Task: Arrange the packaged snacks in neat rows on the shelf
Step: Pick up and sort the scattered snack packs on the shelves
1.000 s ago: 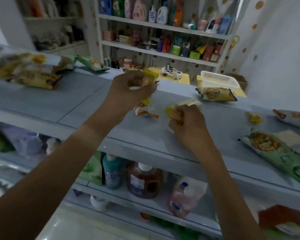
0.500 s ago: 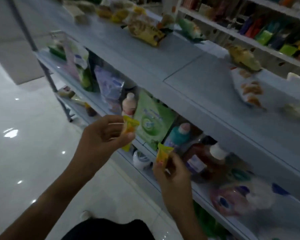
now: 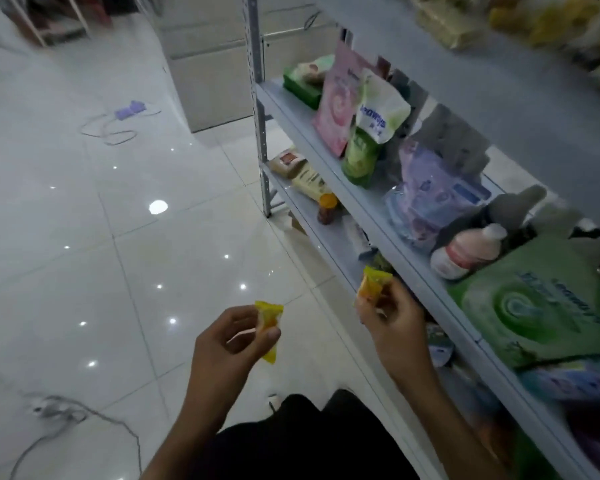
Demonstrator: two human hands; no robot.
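**Two small snack packets in hand beside the shelves**

Beside the shelf unit [image 3: 388, 216], over the white tiled floor [image 3: 84, 237], I hold my stock as follows.

Left hand [image 3: 234, 341] — fingers curled, thumb and forefinger pinching one small yellow snack packet [image 3: 269, 323]. It stands upright in the grip, its crimped top above my fingers and its lower end hanging below my thumb. This hand is out over the floor, apart from the shelving.

Right hand [image 3: 390, 315] — fingers curled, pinching a second packet [image 3: 373, 284], yellow and orange, upright, its top poking above my fingertips. This hand sits just beside the front edge of the middle shelf.

Top shelf, upper right: a blurred heap of yellow and tan snack bags [image 3: 534, 22]; I cannot tell their number or how they lie.

Middle shelf, far end to near end:
- green pack [image 3: 302, 86], lying flat
- pink pouch [image 3: 336, 98], standing
- green and white refill pouch [image 3: 371, 133], standing, leaning on the pink one
- purple pouch [image 3: 430, 199]
- pink bottle [image 3: 465, 252] with a white cap, lying tilted
- large green pack [image 3: 541, 303], lying flat, nearest me

Lower shelf: a beige tube [image 3: 309, 178] lying flat, and a small dark jar with an orange lid [image 3: 326, 209] beside it.

Floor items: a grey cable [image 3: 66, 420] at lower left; a purple thing with a looped cord [image 3: 130, 110] further off.
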